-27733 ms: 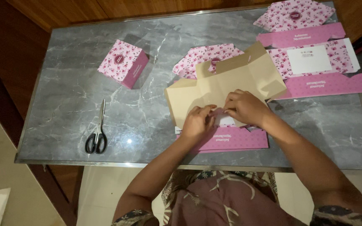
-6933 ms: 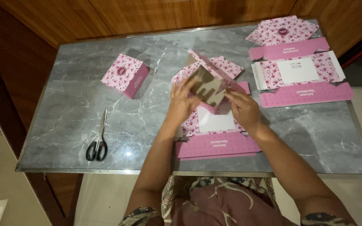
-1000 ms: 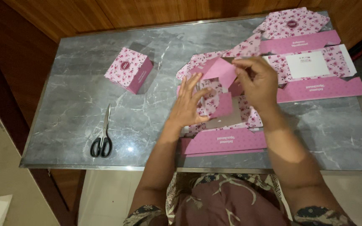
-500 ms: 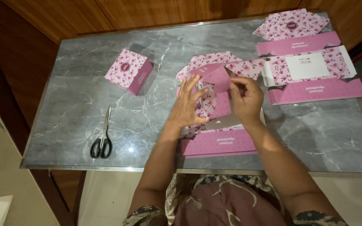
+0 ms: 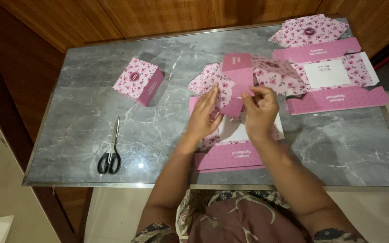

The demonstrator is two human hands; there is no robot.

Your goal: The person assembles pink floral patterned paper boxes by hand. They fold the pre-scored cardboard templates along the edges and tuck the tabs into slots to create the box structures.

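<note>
Both hands on the half-folded pink box at table centre.
Scissors (image 5: pixel 109 155) idle at 8 o'clock, finished box (image 5: pixel 138 81) at 10; left hand (image 5: pixel 205 116), fingers flat, braces the carton (image 5: pixel 236 85) while right hand (image 5: pixel 260 109) pinches its flap; flat blanks (image 5: pixel 334 87) at 2.

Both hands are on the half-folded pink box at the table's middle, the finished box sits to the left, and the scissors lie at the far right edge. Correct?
Not quite: the head view shows the scissors near the table's front left edge, not the far right. The rest holds: left hand and right hand are on the half-folded box, and the finished box sits to the left.
</note>
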